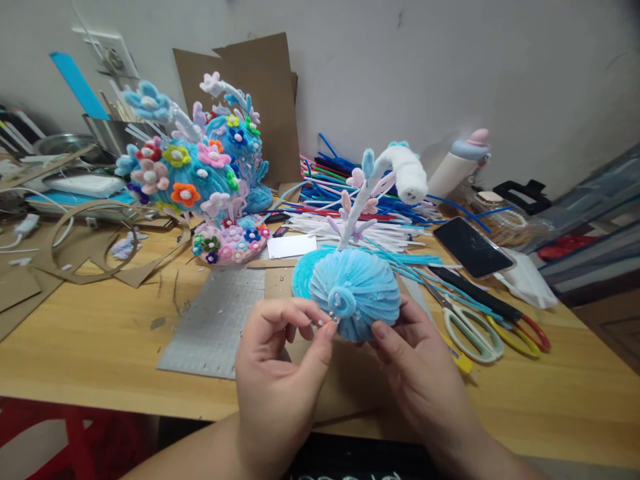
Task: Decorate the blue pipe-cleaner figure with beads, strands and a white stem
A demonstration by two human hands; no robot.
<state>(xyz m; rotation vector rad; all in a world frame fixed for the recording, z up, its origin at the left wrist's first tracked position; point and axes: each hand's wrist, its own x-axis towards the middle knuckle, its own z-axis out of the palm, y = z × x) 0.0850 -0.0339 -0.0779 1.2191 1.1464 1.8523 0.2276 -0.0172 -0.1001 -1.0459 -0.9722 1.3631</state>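
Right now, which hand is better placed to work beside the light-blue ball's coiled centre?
Probably the left hand: it pinches at small shiny bits beside the coiled centre, while the right hand steadies the light-blue chenille ball from the other side.

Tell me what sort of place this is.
Most likely a craft work table, perhaps in a home or small studio: a heap of fuzzy craft stems, scissors and a flower-covered ornament share the wooden table.

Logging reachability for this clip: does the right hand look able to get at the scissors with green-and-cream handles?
Probably yes, but it would need freeing first: the right hand is holding the fuzzy blue ball. The scissors lie close by, handles uncovered.
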